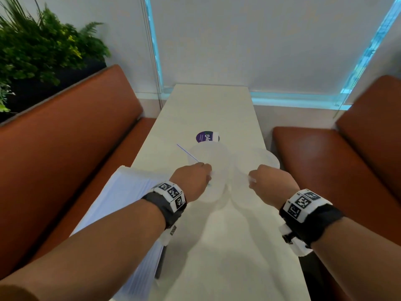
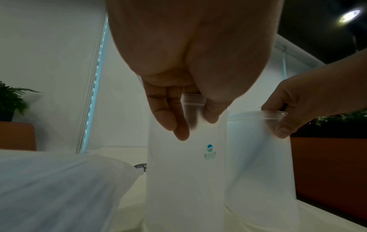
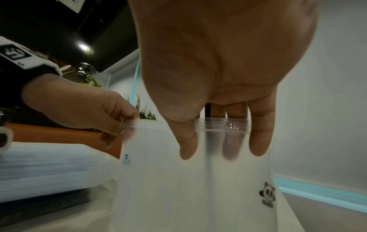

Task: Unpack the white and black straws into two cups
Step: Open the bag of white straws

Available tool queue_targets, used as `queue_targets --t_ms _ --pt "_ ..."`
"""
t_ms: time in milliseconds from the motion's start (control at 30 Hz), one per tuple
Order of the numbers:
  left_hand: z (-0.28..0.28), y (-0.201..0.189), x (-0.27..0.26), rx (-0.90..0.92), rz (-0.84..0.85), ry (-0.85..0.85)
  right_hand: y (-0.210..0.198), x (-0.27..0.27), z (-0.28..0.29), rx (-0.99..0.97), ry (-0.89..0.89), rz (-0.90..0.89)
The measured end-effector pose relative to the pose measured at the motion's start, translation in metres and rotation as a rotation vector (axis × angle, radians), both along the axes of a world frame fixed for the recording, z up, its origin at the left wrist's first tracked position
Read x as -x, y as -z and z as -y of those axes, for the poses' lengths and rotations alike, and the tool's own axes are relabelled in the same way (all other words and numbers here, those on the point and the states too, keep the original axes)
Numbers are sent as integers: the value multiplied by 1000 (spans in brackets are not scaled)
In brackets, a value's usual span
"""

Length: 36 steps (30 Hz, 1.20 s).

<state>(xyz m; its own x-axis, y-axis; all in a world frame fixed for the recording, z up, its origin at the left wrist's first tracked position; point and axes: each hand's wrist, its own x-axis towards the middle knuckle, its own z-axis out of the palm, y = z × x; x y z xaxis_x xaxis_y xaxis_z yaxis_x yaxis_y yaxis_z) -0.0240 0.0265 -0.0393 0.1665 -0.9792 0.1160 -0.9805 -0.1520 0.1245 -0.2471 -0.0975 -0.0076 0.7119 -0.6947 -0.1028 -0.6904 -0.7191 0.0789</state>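
Two frosted translucent cups stand side by side on the white table (image 1: 208, 105). My left hand (image 1: 193, 177) pinches the rim of the left cup (image 1: 213, 153), which bears a blue logo (image 2: 209, 148). My right hand (image 1: 269, 179) grips the rim of the right cup (image 1: 257, 159), printed with a panda (image 3: 267, 193), thumb outside and some fingers inside. A pack of white straws (image 1: 121, 198) lies at the table's left edge by my left forearm, with something dark (image 1: 160, 263) beneath it. No loose straws show in either cup.
A round purple sticker (image 1: 207, 136) lies on the table just beyond the cups. A thin blue line (image 1: 187, 153) runs up-left from my left hand. Orange bench seats (image 1: 325, 159) flank the narrow table, and plants (image 1: 39, 46) stand behind the left bench.
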Motion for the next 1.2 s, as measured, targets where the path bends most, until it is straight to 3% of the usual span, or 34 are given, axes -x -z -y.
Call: queue_targets --t_ms 200,367,433,533,633,733,833,900,967,1067,1200 --pt "-33 10 19 -53 -16 -4 7 24 -29 7 1 7" --pt "-43 -11 27 -72 -8 -40 -3 25 -36 -77 56 59" --pt "-54 -25 31 23 -63 -64 -11 26 -41 -54 60 67" --pt "-84 -45 29 336 -149 -80 -29 23 -59 32 84 102" --pt "-117 -63 2 549 -231 -203 -43 6 -96 117 3 265" --pt "-141 -65 -49 336 -258 -422 -35 -34 -141 -115 -43 407" --pt "-156 -44 -89 -78 -202 -575 -10 -84 -171 -522 33 353" --pt "-163 -25 -109 -240 -162 -674 4 -113 -181 -764 109 315" --pt "-171 -10 -129 -286 -201 -778 14 -134 -186 -923 237 291" --pt "-181 8 -151 -297 -461 -857 24 -156 -190 -1068 393 297" --pt "-189 22 -153 -231 -633 -890 35 -171 -195 -1119 451 450"
